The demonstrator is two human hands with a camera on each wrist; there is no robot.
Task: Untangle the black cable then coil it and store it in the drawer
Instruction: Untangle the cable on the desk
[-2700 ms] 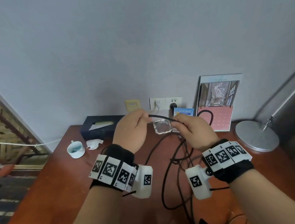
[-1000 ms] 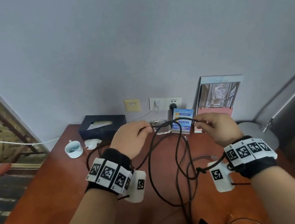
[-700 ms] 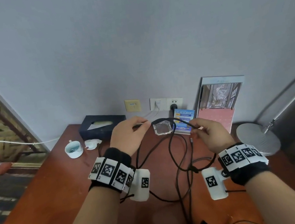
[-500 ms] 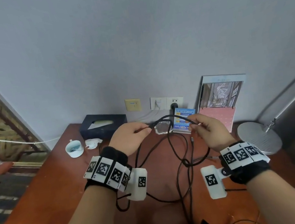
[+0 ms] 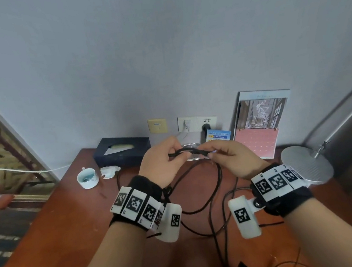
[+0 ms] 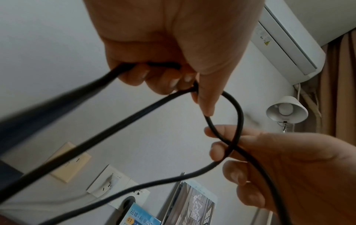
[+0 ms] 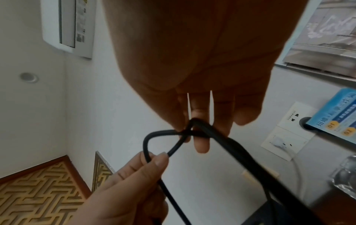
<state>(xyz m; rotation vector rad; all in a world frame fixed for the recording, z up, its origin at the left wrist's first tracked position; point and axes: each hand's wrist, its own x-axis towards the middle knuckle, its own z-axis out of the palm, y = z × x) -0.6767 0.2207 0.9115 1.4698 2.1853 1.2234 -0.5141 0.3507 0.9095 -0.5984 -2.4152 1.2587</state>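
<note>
The black cable [image 5: 185, 151] is held up over the wooden table [image 5: 60, 225], with both hands close together. My left hand [image 5: 173, 158] curls its fingers round one strand, and my right hand [image 5: 214, 153] pinches the cable just beside it. In the left wrist view the cable [image 6: 238, 115] forms a small loop between my left hand [image 6: 173, 45] and my right hand [image 6: 279, 159], which pinches the crossing. The right wrist view shows the same crossing of the cable [image 7: 146, 144] under my right fingertips [image 7: 201, 146]. Long slack loops [image 5: 211, 213] hang onto the table. No drawer is in view.
A dark tissue box [image 5: 121, 150], a white cup [image 5: 87, 177] and a crumpled tissue [image 5: 109, 170] sit at the back left. Wall sockets [image 5: 198, 122], a blue card [image 5: 218, 136] and a leaning brochure [image 5: 260, 123] line the wall. A lamp base [image 5: 305, 166] stands on the right.
My hands have drawn together from well apart. The arch of cable that spanned them is now a short, tight loop between the fingertips.
</note>
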